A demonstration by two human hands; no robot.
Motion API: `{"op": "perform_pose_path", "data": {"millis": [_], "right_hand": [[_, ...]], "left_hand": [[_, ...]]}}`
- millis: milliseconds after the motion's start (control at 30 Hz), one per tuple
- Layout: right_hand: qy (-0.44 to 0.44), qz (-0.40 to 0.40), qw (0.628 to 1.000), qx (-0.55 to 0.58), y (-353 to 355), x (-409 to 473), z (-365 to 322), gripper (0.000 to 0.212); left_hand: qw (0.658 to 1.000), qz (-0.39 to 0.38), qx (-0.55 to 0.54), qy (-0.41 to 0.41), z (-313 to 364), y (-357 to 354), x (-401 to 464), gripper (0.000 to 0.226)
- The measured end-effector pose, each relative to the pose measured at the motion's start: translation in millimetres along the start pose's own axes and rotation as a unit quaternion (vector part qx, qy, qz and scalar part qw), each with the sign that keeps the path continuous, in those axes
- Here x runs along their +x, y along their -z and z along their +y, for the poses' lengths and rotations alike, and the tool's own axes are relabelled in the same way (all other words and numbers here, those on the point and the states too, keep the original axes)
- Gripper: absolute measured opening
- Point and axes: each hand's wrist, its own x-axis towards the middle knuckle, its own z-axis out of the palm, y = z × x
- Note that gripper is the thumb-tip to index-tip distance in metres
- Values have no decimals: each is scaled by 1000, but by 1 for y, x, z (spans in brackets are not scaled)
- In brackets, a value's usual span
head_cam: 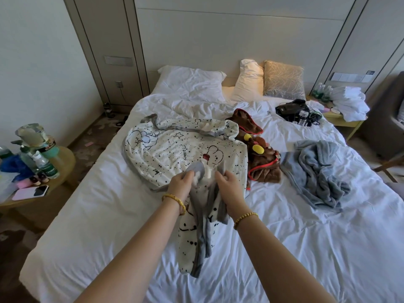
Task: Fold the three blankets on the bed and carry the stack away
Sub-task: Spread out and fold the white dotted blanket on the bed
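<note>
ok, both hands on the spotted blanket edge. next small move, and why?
Probably slide the left hand and right hand apart along the grey hem to find the corners. Both grip the white spotted blanket close together at one bunched spot; part hangs below, the rest lies rumpled on the bed. The brown blanket and blue blanket lie unfolded.

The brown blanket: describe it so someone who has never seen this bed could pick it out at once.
Start at the white bed and find the white spotted blanket that both hands hold near its middle. The brown blanket lies crumpled against its right edge, with the grey-blue blanket farther right. It alone is dark brown with red-orange trim and yellow knobs.
</note>
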Motion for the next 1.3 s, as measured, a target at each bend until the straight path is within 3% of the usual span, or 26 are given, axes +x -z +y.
{"op": "perform_pose_path", "data": {"millis": [133,200,400,533,600,733,933,1200,1300], "right_hand": [[56,-97,988,-108,-8,-6,-4,25],[66,-105,982,-139,-8,-7,-3,29],[83,-32,983,-159,-10,-7,3,41],[139,-39,968,-205,-10,-9,3,31],[145,-30,967,-207,-11,-9,4,36],[172,-27,966,-194,-8,-10,7,40],[185,-45,943,-273,-6,-10,4,48],[180,-65,937,-293,-1,-6,-3,42],[189,-110,936,-276,2,-6,-3,34]], "left_hand": [[998,-60,-9,19,10,-3,-5,9],[996,-82,-10,33,8,-1,-4,16],[988,-49,144,-34,3,-4,-3,26],[982,-42,177,-51,7,-5,-7,37],[980,-47,185,-53,11,-5,-8,38],[979,-68,189,-46,15,-1,-5,38],[980,-70,181,-42,16,-3,-8,38],[985,-58,155,-54,20,-8,-9,54],[991,-39,124,-10,19,-6,-7,44]]}}
